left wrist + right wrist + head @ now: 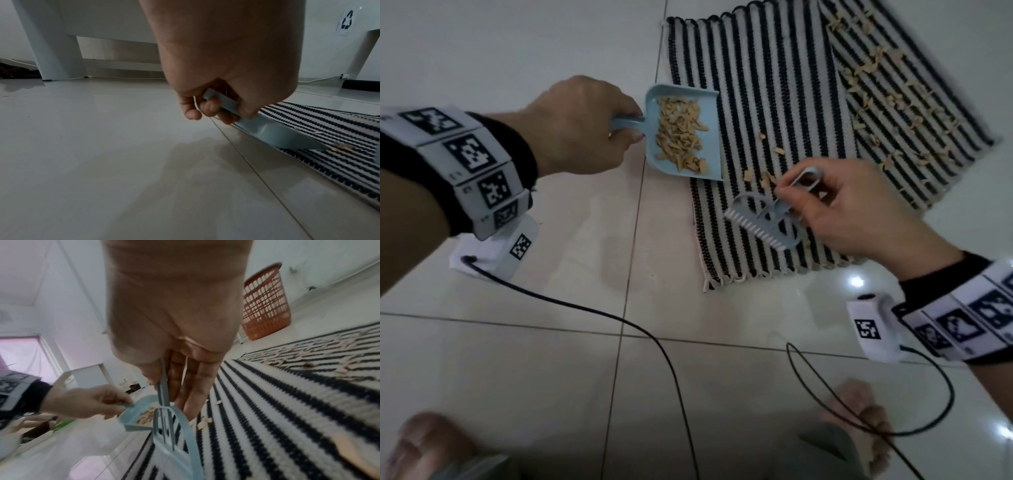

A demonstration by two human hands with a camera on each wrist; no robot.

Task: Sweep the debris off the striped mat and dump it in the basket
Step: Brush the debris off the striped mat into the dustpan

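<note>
A black-and-white striped mat lies on the tiled floor, with a second striped mat overlapping it at the right. My left hand grips the handle of a light blue dustpan whose front lip rests on the mat's left edge; the pan holds a heap of tan debris. My right hand pinches the handle of a small blue brush, bristles down on the mat. A few loose chips lie between brush and pan. More debris covers the right mat. An orange basket stands beyond the mats.
Black cables trail from both wrist cameras across the white tiles. My bare feet show at the bottom edge. A white furniture leg stands behind the left hand. A wall with a recycling sign is further back.
</note>
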